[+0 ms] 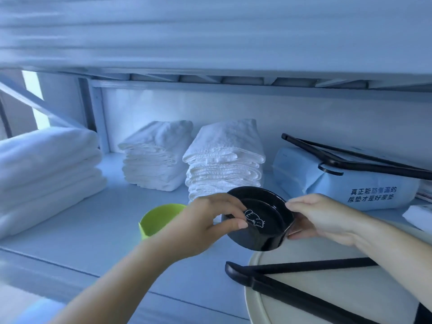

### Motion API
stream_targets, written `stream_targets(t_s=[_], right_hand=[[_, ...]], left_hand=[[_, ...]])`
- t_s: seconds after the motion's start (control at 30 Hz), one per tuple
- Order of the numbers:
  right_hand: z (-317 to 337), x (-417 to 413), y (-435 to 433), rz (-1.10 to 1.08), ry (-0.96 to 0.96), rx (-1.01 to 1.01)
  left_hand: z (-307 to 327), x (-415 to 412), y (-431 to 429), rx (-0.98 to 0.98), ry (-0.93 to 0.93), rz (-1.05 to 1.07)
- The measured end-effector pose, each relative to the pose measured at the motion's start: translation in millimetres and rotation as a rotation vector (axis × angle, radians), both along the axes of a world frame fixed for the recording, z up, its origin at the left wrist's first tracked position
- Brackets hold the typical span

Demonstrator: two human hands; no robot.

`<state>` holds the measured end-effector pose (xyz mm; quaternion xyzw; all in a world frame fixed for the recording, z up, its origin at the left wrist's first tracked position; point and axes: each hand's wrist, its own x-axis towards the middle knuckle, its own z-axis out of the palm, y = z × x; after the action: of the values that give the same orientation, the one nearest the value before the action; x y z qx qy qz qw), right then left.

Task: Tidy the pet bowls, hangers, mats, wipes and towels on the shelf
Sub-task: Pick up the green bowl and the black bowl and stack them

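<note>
Fingers (235,224) of the left hand (210,220) curl over the rim of the black bowl (264,230) at its 9 o'clock, the thumb lying just beside the white animal drawing; the fingers of the right hand (322,218) pinch the opposite rim at 3 o'clock; both grips are closed on the bowl, which is tilted with its mouth towards the viewer and appears lifted off the shelf (105,230).

Step judged in hand: the pet bowls; the green bowl (159,218) stands at 9 o'clock of the black one, partly hidden by the left hand. The next move probably calls for levelling the black bowl and carrying it left, to set it beside or into the green one; whether the two would nest cannot be told.

Room and edges: bare board lies from 7 to 9 o'clock, between the large folded towels (46,171) and the front lip; a towel stack (224,164) stands close behind at 12 o'clock, a second stack (154,157) at 11; the blue pack (346,183) at 2 o'clock carries the upper hanger (350,157); the board overhead limits lifting; at 5 o'clock a round cream surface (304,307) bears the lower hanger (280,286), its rim near the bowl's underside.
</note>
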<state>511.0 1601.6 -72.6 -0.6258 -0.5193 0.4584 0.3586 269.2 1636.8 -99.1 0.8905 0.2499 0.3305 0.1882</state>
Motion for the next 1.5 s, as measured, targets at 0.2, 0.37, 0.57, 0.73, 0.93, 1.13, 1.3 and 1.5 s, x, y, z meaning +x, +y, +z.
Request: stream_targets(t_s=[0.2, 0.37, 0.57, 0.73, 0.93, 1.13, 1.3, 1.5], right_hand=[[4, -92, 43, 0.096, 0.108, 0.078], [-2, -161, 77, 0.174, 0.054, 0.101], [-14, -220, 112, 0.236, -0.038, 0.128], [-23, -241, 123, 0.299, -0.38, 0.314], [-32, -256, 125, 0.411, -0.457, 0.567], [-38, -260, 127, 0.466, -0.51, 0.57], [-37, -238, 114, 0.378, -0.489, 0.58], [-35, -178, 88, 0.21, -0.481, 0.527]], left_hand=[[5, -95, -1, 0.022, -0.077, 0.196], [-6, -153, 4, 0.063, -0.026, 0.339], [-19, -204, 24, 0.112, 0.048, 0.545], [-34, -235, 42, 0.123, 0.022, 0.557], [-41, -256, 67, 0.11, 0.028, 0.521], [-63, -262, 86, 0.048, 0.058, 0.459], [-70, -264, 95, 0.013, 0.129, 0.393], [-45, -245, 94, -0.002, 0.048, 0.296]])
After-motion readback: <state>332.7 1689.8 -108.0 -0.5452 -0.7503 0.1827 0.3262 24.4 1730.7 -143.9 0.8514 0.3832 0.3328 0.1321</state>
